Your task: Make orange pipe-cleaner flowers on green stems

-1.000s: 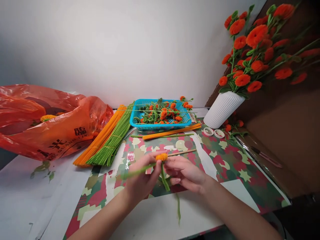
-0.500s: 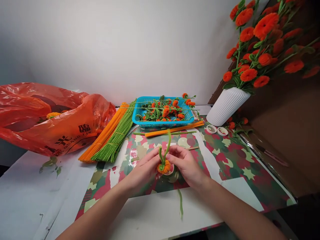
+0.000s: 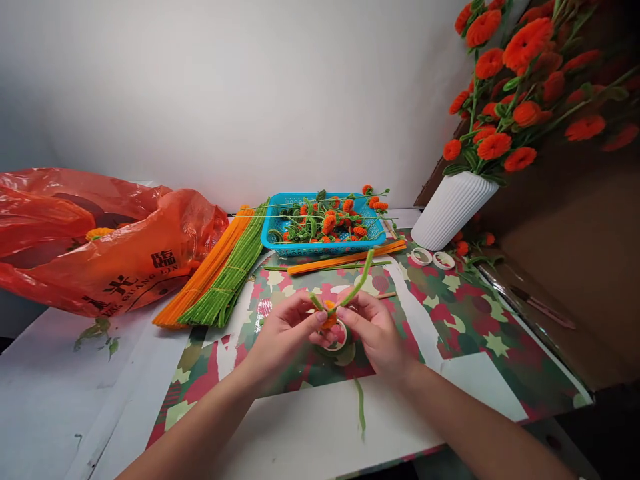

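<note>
Between both hands is a small orange pipe-cleaner flower (image 3: 329, 319) with green pipe-cleaner ends (image 3: 361, 283) sticking up from it. My left hand (image 3: 295, 323) pinches it from the left, thumb near the base of the shorter green end. From the other side my right hand (image 3: 371, 327) pinches the longer green end close to the flower. Fingers partly hide the petals. Just below and behind the flower, a roll of tape (image 3: 341, 335) lies on the table. A loose green pipe-cleaner piece (image 3: 361, 407) rests on the white sheet near me.
A blue basket (image 3: 325, 248) of orange flowers stands at the back. Left of it lie orange (image 3: 207, 267) and green pipe-cleaner bundles (image 3: 227, 273) and a red plastic bag (image 3: 145, 260). At right are a white vase (image 3: 453, 210) with flowers, two tape rings (image 3: 421, 257) and a knife-like tool (image 3: 543, 308).
The flower has turned within my fingers, so its underside faces me less. The two green ends now spread apart, the longer one slanting right in my right hand's pinch.
</note>
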Demonstrator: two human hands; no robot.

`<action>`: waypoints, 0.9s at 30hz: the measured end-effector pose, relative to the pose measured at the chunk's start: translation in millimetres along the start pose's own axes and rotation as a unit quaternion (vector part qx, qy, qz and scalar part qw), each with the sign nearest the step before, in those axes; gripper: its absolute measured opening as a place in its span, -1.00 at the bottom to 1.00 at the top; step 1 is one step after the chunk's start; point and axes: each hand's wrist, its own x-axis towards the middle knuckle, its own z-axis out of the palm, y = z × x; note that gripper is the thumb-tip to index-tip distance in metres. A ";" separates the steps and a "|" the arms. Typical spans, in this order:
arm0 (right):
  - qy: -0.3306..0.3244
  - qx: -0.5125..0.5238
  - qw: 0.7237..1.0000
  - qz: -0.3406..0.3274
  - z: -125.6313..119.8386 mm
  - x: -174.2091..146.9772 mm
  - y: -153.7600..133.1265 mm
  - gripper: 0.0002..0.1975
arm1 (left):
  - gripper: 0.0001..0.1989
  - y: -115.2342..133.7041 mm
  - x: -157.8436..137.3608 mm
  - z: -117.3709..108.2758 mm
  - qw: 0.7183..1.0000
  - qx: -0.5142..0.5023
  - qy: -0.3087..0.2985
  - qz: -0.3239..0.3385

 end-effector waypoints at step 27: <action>0.071 -0.219 0.963 -0.138 -1.8 0.7 1.8 -0.96 | -0.82 9.2 -1.4 -2.1 0.999 0.049 0.001 0.022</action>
